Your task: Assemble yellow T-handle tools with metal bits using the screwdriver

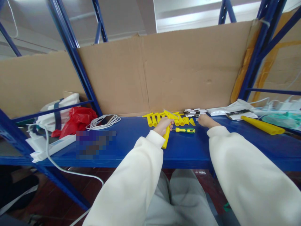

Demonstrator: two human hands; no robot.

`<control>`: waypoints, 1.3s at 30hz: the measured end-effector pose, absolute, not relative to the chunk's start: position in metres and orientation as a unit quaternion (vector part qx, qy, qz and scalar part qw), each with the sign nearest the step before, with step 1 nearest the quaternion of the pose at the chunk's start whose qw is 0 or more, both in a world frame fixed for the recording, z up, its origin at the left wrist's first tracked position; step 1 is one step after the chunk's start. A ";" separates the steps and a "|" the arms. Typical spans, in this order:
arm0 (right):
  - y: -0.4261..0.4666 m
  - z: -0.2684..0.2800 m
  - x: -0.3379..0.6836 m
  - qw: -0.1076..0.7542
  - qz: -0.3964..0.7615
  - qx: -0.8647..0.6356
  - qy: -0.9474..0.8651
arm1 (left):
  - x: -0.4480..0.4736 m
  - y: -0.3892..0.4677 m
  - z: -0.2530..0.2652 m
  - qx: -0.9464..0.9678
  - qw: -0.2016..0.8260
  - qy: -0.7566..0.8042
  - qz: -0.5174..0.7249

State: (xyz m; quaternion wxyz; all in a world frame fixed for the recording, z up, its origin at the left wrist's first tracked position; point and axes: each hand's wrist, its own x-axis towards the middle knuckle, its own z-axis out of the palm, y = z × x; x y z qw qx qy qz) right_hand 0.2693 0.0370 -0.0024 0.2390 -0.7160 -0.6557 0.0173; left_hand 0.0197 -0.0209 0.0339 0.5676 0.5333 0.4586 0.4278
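A T-shaped yellow plastic tool with a tapered handle [166, 140] is grasped by the left hand [164, 126], its wide head raised beyond the fingers and its handle end pointed toward the near edge of the blue metal desk [134, 142]. The right hand [204, 121] is held farther right with its fingers curled, just beside a pile of slim black-and-white pieces [194, 112]; whether anything is gripped there cannot be told, since the fingertips are largely hidden.

Between the two hands, a screwdriver with a yellow-and-green handle [188, 130] is laid crosswise on the desk, its tip end turned toward the left hand. Behind it, a row of similar yellow plastic tools [154, 120] is spread, partly covered by the left hand, and small wedge-shaped yellow pieces [192, 121] are set at its right end.

Well to the left, a coiled white cable [104, 121], a crumpled red plastic bag [81, 119] and a long white power strip [58, 145] are placed. On the right, a large yellow tapered tube [263, 125] is laid near a flat white plastic packet [223, 109]. The back is closed off by a brown cardboard panel [113, 78].
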 end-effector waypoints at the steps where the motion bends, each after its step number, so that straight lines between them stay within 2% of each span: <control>1: 0.037 -0.001 0.265 0.244 0.028 -0.707 -0.664 | 0.020 -0.021 0.033 0.526 0.575 0.460 0.425; 10: 0.020 0.010 0.207 0.373 0.127 -0.540 -0.744 | 0.024 -0.028 0.030 0.546 0.572 0.469 0.393; 20: 0.021 0.005 0.201 0.352 0.080 -0.506 -0.783 | 0.025 -0.029 0.029 0.571 0.568 0.454 0.382; 39: 0.022 0.002 0.199 0.351 0.084 -0.500 -0.787 | 0.024 -0.027 0.027 0.563 0.584 0.442 0.384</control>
